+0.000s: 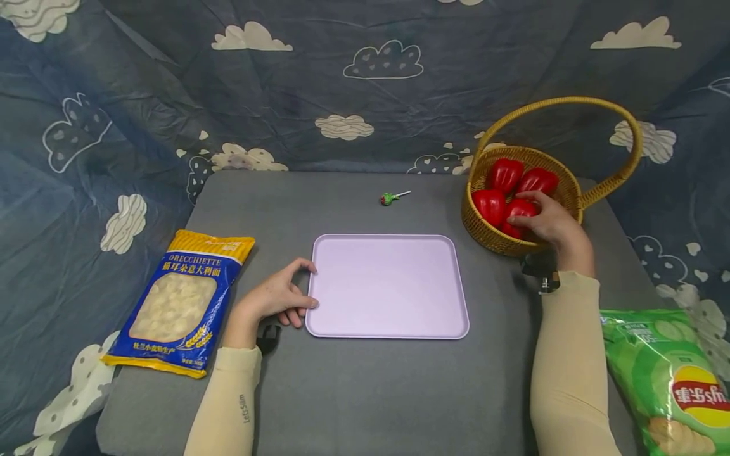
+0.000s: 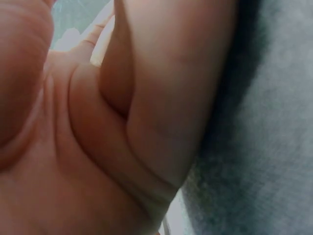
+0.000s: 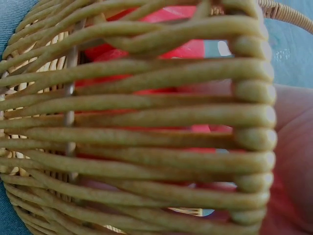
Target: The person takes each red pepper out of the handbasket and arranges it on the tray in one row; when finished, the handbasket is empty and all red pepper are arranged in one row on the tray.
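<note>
A pale purple tray [image 1: 388, 286] lies flat on the grey table. My left hand [image 1: 279, 296] holds its left rim, bent index finger and thumb tip on the edge; the left wrist view shows mostly palm and curled fingers. Toward the back right stands a wicker basket [image 1: 485, 235] with several red bell peppers [image 1: 506, 174]. My right hand [image 1: 550, 221] reaches over its front rim, thumb and fingers around the nearest bell pepper [image 1: 521, 208]. In the right wrist view, the woven basket wall [image 3: 146, 117] covers most of the fingers.
A blue and yellow bag of orecchiette [image 1: 173, 304] lies at the left. Behind the tray is a green-wrapped lollipop [image 1: 389, 199]. A green chip bag [image 1: 667, 373] lies at the right edge, beside my forearm. The basket's tall handle [image 1: 633, 136] arches up and rightward.
</note>
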The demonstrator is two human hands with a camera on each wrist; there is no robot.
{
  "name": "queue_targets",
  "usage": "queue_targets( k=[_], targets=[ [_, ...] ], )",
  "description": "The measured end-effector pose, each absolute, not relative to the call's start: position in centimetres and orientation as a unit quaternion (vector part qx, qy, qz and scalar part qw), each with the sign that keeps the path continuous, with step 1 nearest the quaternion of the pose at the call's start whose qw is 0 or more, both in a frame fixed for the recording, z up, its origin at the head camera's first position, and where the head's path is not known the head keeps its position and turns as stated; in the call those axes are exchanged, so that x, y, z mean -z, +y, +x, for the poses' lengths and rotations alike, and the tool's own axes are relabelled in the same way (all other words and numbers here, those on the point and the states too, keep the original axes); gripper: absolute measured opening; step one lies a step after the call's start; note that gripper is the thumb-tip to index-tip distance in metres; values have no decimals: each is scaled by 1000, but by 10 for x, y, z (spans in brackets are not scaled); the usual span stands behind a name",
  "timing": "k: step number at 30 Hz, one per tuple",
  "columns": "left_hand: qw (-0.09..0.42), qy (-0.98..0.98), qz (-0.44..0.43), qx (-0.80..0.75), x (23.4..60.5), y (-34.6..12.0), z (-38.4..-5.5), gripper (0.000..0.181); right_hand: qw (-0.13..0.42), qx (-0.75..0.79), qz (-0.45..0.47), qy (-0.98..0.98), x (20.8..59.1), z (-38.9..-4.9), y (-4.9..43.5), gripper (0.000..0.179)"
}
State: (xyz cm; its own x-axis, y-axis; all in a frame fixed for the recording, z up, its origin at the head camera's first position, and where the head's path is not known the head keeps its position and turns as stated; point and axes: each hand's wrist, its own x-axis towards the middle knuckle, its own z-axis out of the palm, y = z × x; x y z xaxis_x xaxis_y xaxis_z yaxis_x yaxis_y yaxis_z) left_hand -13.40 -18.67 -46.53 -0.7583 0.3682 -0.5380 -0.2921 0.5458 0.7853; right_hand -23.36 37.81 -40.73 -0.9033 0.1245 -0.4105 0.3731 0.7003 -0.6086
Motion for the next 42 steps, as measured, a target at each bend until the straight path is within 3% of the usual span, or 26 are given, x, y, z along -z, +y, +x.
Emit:
queue_targets(
  k=[22,42],
  targets=[
    [347,809,33,-473,465,-185,-133,67,152,344,125,918,401,-229,379,93],
    [348,809,46,-471,464,-188,-132,65,74,405,96,906,370,-204,372,87]
  ],
)
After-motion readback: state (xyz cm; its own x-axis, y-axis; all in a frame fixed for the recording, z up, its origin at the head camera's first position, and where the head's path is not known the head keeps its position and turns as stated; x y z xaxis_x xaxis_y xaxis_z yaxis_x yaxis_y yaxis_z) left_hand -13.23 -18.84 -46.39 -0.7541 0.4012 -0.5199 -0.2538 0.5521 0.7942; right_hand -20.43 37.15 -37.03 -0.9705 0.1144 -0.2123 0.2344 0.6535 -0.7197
